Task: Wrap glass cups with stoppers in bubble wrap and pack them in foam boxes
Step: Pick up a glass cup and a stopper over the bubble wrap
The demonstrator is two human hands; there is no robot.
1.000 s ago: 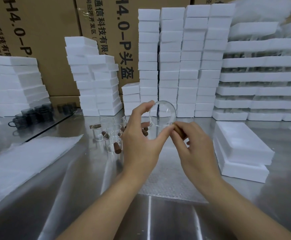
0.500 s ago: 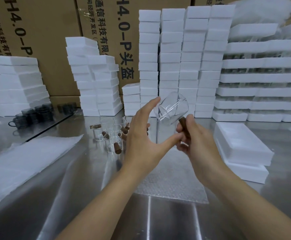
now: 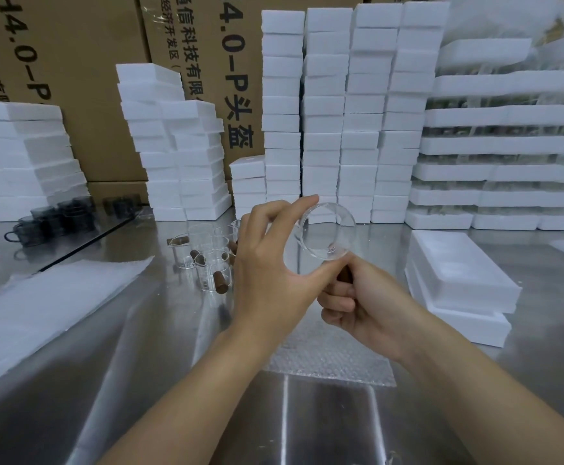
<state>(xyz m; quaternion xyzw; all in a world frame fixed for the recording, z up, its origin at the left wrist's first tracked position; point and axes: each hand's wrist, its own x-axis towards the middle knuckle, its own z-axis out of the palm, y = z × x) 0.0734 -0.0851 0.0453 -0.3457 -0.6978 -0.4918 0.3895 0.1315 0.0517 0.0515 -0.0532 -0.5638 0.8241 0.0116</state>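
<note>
- Now turning the glass cup [image 3: 327, 234] round face toward the camera, rather than tilting it sideways as half a second ago; both grips closing in a little lower than before.
- Leaving a bubble wrap sheet [image 3: 327, 360] lying flat on the steel surface [image 3: 140, 380] beneath the wrists, apart from both grips.
- Clenching the right grip [image 3: 364, 303] on the brown stopper [image 3: 344, 278] jutting from the cup's lower edge, fingers curled round it.
- Pinching the cup's rim with the left grip [image 3: 267, 263], forefinger tip on the top edge, thumb at the bottom edge, other fingers bending loosely behind.
- Holding the cup in the air between the two grips, over the far end of the bubble wrap.
- Leaving a cluster of clear cups [image 3: 207, 260] with brown stoppers standing on the surface just behind the left grip.
- Showing, off to the right, a white foam box [image 3: 458, 273] resting on a second one.
- Showing, off to the left, a pile of thin white foam sheets [image 3: 39, 307] lying flat.
- Showing, farther back at the left, a group of dark cups [image 3: 59, 216].
- Backing all this with towers of foam blocks [image 3: 347, 112], stacked foam trays [image 3: 508, 146] at the right with glassware between the layers, and printed cardboard cartons [image 3: 83, 78] behind.
</note>
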